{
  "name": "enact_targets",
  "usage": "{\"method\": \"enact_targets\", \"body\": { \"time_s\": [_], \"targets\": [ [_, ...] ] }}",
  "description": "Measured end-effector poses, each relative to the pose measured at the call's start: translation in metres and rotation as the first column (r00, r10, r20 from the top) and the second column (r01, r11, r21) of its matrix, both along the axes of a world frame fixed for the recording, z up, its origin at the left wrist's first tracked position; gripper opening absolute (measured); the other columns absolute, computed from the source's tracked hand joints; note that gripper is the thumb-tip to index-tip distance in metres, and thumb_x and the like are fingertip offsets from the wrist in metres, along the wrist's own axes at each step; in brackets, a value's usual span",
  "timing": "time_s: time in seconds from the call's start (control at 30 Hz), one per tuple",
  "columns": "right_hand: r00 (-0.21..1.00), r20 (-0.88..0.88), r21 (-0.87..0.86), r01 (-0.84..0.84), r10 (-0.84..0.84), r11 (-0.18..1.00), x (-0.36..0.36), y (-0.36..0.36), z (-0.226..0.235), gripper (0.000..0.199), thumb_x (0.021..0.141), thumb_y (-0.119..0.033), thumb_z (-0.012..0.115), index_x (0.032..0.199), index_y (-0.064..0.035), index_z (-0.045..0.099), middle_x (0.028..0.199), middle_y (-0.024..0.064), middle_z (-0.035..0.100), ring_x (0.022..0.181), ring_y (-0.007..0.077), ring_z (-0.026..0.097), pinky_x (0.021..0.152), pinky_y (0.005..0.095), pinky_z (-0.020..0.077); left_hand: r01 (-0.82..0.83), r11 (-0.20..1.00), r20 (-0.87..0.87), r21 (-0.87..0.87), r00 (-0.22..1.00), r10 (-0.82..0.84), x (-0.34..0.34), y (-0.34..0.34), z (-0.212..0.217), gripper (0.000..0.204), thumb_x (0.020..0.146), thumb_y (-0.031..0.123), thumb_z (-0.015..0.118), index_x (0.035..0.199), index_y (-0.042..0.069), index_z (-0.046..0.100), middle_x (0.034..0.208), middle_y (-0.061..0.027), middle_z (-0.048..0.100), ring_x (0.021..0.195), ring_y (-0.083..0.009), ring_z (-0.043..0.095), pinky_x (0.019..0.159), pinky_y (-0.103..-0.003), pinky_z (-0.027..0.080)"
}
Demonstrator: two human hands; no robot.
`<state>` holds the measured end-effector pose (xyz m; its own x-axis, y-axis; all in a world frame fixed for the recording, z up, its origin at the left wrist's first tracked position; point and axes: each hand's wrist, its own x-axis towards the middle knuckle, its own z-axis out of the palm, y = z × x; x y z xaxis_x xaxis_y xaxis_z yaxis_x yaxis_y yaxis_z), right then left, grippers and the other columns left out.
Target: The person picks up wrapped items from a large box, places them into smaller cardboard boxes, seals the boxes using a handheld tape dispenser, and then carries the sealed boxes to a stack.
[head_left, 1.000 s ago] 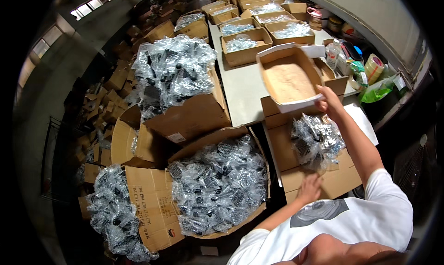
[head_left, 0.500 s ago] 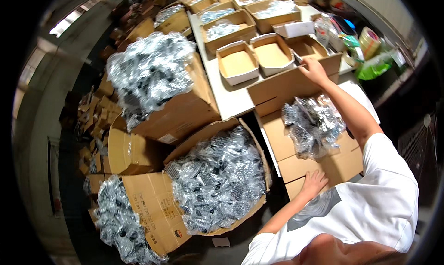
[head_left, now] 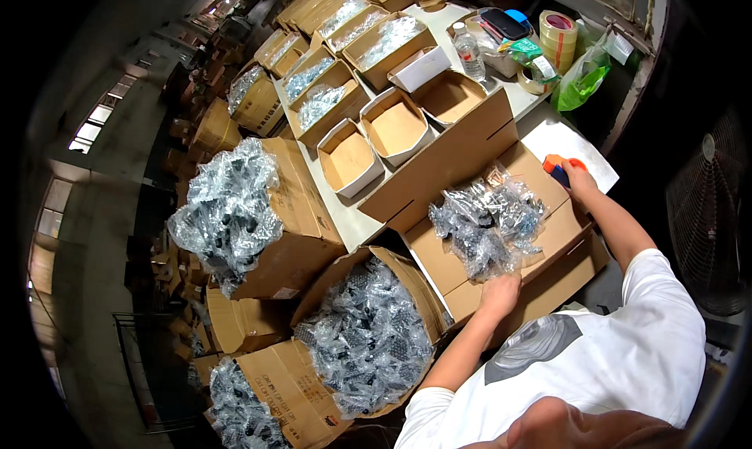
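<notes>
An opened carton (head_left: 439, 167) lies in front of me, its far flap standing up. On its bottom rests a heap of clear bags and bubble wrap (head_left: 489, 222), dark items showing through. My left hand (head_left: 501, 292) is closed at the near flap (head_left: 560, 281), right beside the heap; its fingertips are hidden. At the carton's right end my right hand (head_left: 580, 181) grips an orange-and-blue tape dispenser (head_left: 558, 167), partly covered by the fingers, above a white surface (head_left: 576, 140).
Small open boxes (head_left: 348, 155) line the table's far side, several others filled with wrapped items. A water bottle (head_left: 470, 54), tape rolls (head_left: 558, 38) and a green bag (head_left: 583, 81) stand at the back right. Large cartons of bubble-wrapped parcels (head_left: 368, 331) sit left; a fan (head_left: 705, 206) right.
My right hand has left the far flap, come nearer and taken hold of the tape dispenser. My left hand, flat on the cardboard before, has closed beside the heap. The view has turned.
</notes>
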<state>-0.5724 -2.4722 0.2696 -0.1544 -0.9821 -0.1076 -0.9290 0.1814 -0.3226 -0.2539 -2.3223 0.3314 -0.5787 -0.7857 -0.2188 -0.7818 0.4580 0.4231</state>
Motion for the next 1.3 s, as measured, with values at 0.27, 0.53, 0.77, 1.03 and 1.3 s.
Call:
{"method": "enact_targets", "body": {
  "time_s": [0.27, 0.53, 0.77, 1.03, 1.3],
  "targets": [
    [0.904, -0.186, -0.411, -0.426, 0.384, 0.806, 0.134, -0.107, 0.116, 0.07, 0.078, -0.033, 0.064, 0.138, -0.0161, 0.033, 0.142, 0.0108, 0.032, 0.134, 0.0328, 0.024, 0.105, 0.0496, 0.0271, -0.314, 0.927, 0.018, -0.206, 0.946, 0.324, -0.015, -0.02, 0.011, 0.017, 0.086, 0.025, 0.056, 0.084, 0.008, 0.059, 0.077, -0.011, 0.064, 0.077, -0.0295, 0.061, 0.082, -0.044, 0.041],
    [0.789, -0.2, -0.369, -0.61, 0.581, 0.701, 0.177, -0.091, 0.127, 0.078, 0.074, -0.038, 0.069, 0.137, -0.0077, 0.035, 0.142, 0.01, 0.033, 0.133, 0.031, 0.026, 0.105, 0.0537, 0.0245, -0.515, 0.781, -0.091, -0.353, 0.85, 0.519, 0.003, -0.065, 0.03, 0.017, 0.082, 0.026, 0.062, 0.087, 0.01, 0.06, 0.092, -0.0093, 0.058, 0.096, -0.0254, 0.051, 0.092, -0.052, 0.027],
    [0.689, -0.136, 0.015, -0.717, 0.712, 0.697, 0.101, 0.036, 0.049, 0.078, 0.08, -0.063, 0.047, 0.131, -0.0041, 0.044, 0.143, 0.0127, 0.032, 0.134, 0.0346, 0.023, 0.105, 0.0594, 0.0166, -0.46, 0.47, -0.258, -0.753, 0.864, 0.432, 0.002, -0.068, -0.05, 0.029, 0.082, 0.029, 0.062, 0.107, 0.015, 0.057, 0.133, -0.01, 0.04, 0.129, -0.0313, 0.027, 0.101, -0.056, 0.016],
    [0.995, 0.045, -0.076, 0.096, -0.092, 0.992, -0.004, -0.006, 0.009, 0.024, 0.081, -0.019, 0.055, 0.101, -0.0089, 0.064, 0.115, 0.0241, 0.05, 0.108, 0.0381, 0.05, 0.089, 0.0439, 0.0435, -0.448, 0.771, -0.053, -0.452, 0.877, 0.478, 0.0, -0.073, -0.057, 0.051, 0.088, 0.029, 0.053, 0.133, 0.011, 0.04, 0.142, -0.0057, 0.036, 0.133, -0.0278, 0.029, 0.105, -0.059, 0.011],
    [0.984, 0.165, 0.153, 0.037, -0.063, 0.987, -0.036, -0.055, 0.003, 0.052, 0.069, -0.037, 0.07, 0.107, -0.0038, 0.054, 0.095, 0.0243, 0.062, 0.091, 0.0374, 0.061, 0.079, 0.0433, 0.0484, -0.45, 0.776, -0.089, -0.441, 0.883, 0.461, 0.007, -0.087, -0.045, 0.051, 0.086, 0.029, 0.055, 0.132, 0.01, 0.041, 0.138, -0.0076, 0.038, 0.13, -0.0282, 0.032, 0.104, -0.059, 0.017]
  ]
}}
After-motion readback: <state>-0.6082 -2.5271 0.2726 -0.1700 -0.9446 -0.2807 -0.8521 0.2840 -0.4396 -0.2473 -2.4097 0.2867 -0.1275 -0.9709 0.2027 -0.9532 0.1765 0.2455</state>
